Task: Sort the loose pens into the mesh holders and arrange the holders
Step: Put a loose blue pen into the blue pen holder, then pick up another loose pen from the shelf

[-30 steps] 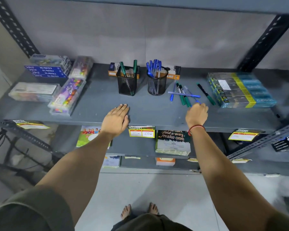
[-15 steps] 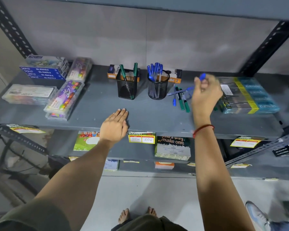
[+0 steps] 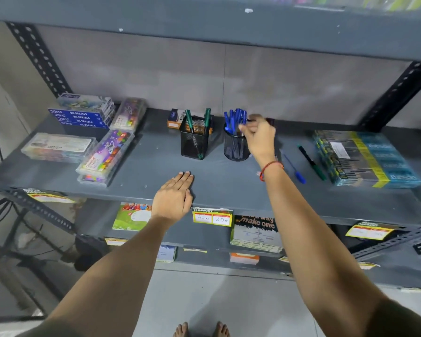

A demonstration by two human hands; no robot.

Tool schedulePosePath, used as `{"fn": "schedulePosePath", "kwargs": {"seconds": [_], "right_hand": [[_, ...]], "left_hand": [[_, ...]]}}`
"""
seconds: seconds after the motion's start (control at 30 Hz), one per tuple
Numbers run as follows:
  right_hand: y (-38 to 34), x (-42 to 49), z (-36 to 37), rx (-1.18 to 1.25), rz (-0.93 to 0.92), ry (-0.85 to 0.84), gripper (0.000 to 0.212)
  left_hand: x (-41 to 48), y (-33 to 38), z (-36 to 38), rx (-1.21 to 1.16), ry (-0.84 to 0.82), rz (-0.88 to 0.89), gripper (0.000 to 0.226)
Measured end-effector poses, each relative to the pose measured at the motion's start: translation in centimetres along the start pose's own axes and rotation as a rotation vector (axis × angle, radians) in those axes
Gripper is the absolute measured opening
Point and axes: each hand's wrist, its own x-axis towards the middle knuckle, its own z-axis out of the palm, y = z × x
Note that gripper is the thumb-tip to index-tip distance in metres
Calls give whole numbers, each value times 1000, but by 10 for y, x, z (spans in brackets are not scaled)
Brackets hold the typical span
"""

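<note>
Head view: right hand [image 3: 258,137] fingers [image 3: 245,128] touch round holder's [image 3: 235,148] blue pens [image 3: 235,117].

One head cam, worn high, looks fwd and down at the grey shelf [image 3: 136,171], arm's reach away; floor below. No 2nd view.

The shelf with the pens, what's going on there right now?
A person is sorting pens on a grey shelf. Their right hand is at the rim of the round mesh holder full of blue pens; whether it grips one is blurred. The left hand rests flat on the shelf edge. The square mesh holder has green pens. A blue pen and a green pen lie loose to the right.
</note>
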Motion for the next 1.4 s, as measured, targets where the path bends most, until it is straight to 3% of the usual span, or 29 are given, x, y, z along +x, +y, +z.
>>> {"fn": "schedulePosePath", "kwargs": {"seconds": [0.2, 0.47, 0.83, 1.0, 1.17, 1.4], "right_hand": [[53, -21, -10, -172, 166, 192, 15], [65, -37, -2, -540, 294, -22, 27], [62, -38, -6, -671, 328, -33, 22], [45, -30, -24, -510, 358, 53, 18], [6, -15, -52, -262, 162, 252, 11], [-42, 24, -54, -142, -241, 323, 20]], "left_hand": [[1, 1, 0, -10, 18, 15, 54], [2, 1, -2, 7, 26, 18, 55], [2, 1, -3, 18, 26, 19, 54], [1, 1, -2, 21, 27, 18, 53], [0, 1, -2, 21, 26, 8, 53], [1, 2, -2, 27, 35, 4, 54]]}}
